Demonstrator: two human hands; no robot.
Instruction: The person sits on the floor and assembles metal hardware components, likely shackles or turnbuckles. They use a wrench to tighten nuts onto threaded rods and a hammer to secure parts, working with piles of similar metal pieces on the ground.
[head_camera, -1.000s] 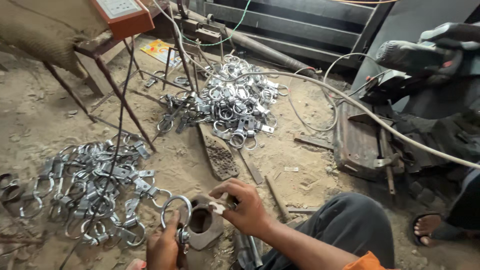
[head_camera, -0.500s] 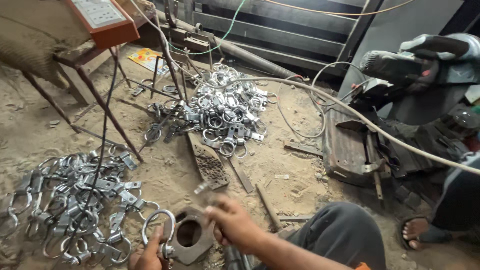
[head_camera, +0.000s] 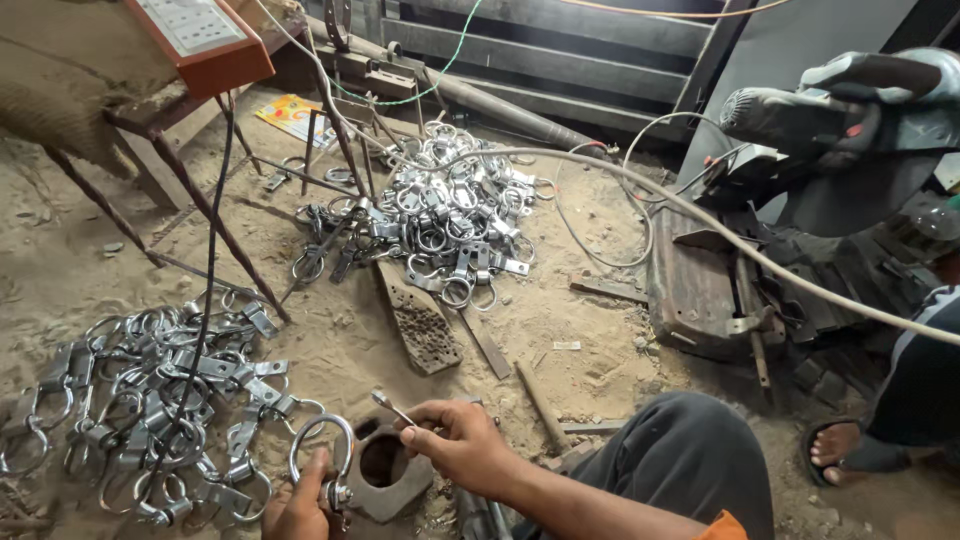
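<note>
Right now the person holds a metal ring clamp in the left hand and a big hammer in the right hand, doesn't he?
Not quite. The left hand does hold the metal ring clamp, but the right hand pinches a small bolt, not a hammer. The head view shows its thin shaft sticking out from the fingertips, above the pierced metal block.

Light: soft, even daylight on the sandy floor (head_camera: 620, 330)
Shadows: faint, diffuse
Background: dim, dark
Focus: sharp, edges slightly stretched
</note>
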